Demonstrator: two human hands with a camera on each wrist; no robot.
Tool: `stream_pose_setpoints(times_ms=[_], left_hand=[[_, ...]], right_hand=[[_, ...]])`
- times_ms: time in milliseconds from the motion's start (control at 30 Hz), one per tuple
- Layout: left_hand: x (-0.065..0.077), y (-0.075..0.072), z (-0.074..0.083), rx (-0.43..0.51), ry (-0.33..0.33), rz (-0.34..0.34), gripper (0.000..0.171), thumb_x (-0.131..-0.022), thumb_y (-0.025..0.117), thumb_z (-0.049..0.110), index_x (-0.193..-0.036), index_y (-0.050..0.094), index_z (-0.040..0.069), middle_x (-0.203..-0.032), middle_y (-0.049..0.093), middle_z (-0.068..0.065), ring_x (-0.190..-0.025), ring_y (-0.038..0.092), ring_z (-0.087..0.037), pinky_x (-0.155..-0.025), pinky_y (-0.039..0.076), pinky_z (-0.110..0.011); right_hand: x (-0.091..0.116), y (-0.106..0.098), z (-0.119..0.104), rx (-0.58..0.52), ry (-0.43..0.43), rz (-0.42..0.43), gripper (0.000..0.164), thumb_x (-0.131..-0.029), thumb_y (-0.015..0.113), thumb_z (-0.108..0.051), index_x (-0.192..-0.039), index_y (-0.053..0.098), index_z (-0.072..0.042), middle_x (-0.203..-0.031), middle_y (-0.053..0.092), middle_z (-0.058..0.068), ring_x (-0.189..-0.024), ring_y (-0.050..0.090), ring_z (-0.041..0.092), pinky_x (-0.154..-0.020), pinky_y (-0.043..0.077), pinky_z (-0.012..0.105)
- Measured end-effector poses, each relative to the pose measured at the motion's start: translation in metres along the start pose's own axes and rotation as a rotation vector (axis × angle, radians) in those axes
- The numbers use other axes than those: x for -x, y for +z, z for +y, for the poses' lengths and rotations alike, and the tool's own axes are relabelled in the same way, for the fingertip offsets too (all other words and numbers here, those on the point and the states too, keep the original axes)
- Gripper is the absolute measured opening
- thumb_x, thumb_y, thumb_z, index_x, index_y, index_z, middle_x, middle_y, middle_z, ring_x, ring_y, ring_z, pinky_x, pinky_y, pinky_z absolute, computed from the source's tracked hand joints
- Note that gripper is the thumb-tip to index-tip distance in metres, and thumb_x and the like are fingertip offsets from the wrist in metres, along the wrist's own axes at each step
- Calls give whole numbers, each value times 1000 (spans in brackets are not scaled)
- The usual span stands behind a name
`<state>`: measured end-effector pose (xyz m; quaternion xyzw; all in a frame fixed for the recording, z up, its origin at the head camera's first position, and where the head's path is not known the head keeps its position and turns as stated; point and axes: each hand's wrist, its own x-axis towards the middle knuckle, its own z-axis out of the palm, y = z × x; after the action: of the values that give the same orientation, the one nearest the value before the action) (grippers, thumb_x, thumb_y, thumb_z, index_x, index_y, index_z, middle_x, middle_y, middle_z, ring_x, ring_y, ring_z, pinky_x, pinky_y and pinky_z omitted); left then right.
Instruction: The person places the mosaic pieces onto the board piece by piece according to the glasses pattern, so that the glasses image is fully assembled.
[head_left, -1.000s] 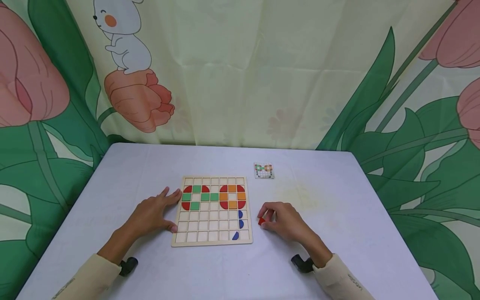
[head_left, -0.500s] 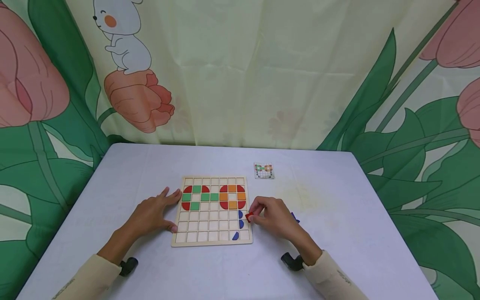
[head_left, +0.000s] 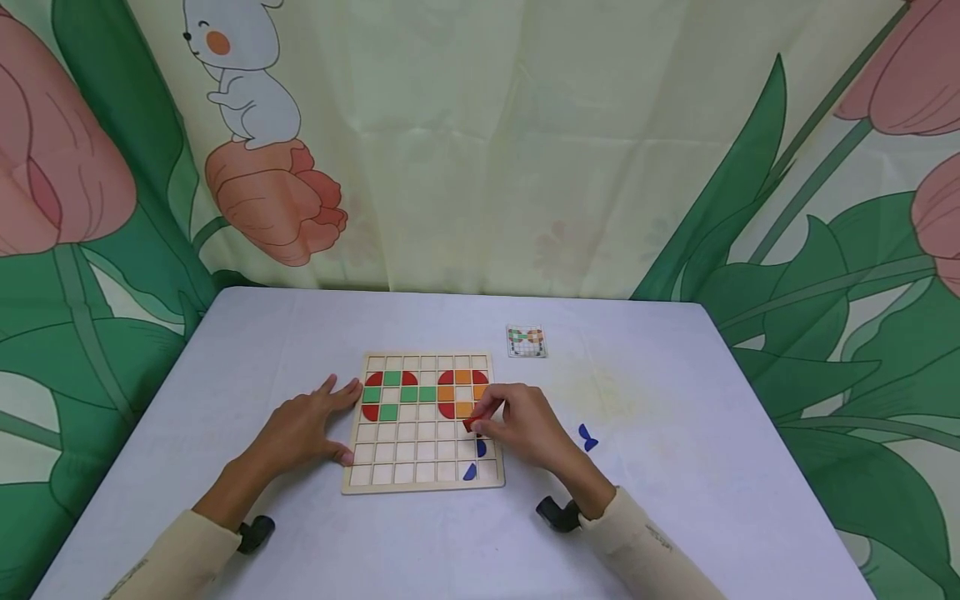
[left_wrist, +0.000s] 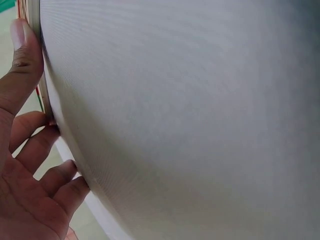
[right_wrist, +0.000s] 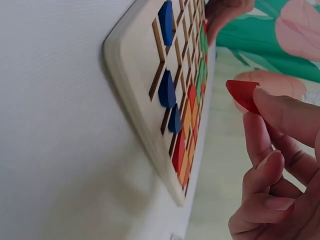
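Note:
My right hand point(head_left: 528, 425) pinches a small red quarter-circle piece point(right_wrist: 242, 94) between thumb and fingertips, held over the right part of the wooden grid board point(head_left: 407, 473). Green squares point(head_left: 427, 394) and red rounded pieces point(head_left: 371, 412) form a pattern at the board's upper left. Orange squares point(head_left: 446, 393) with red corners make a ring at the upper right, partly covered by my fingers. Blue pieces point(head_left: 482, 448) sit in the right-hand columns, one hidden by my right hand in the head view. My left hand point(head_left: 300, 429) touches the board's left edge, thumb and fingers spread.
A small pattern card point(head_left: 527, 342) lies behind the board to the right. Loose blue pieces point(head_left: 587, 437) lie on the white tablecloth point(head_left: 675, 400) to the right of my right hand. A printed curtain point(head_left: 480, 167) hangs behind the table.
My right hand has carried the red piece leftward from beside the board to over its right columns. Loose blue pieces have come into sight behind it. The left hand has stayed put.

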<state>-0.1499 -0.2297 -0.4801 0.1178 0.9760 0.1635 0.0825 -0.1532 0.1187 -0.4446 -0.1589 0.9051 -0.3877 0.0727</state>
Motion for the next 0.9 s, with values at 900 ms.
stream_pose_setpoints(times_ms=[900], left_hand=[[-2, 1, -2, 1, 7, -6, 121, -58, 100, 49, -161, 46, 15, -164, 40, -30, -143, 48, -60, -105, 48, -72]], right_hand=[[-47, 45, -39, 24, 2, -25, 16, -88, 87, -16, -83, 76, -24, -73, 68, -12, -73, 61, 8, -64, 45, 30]])
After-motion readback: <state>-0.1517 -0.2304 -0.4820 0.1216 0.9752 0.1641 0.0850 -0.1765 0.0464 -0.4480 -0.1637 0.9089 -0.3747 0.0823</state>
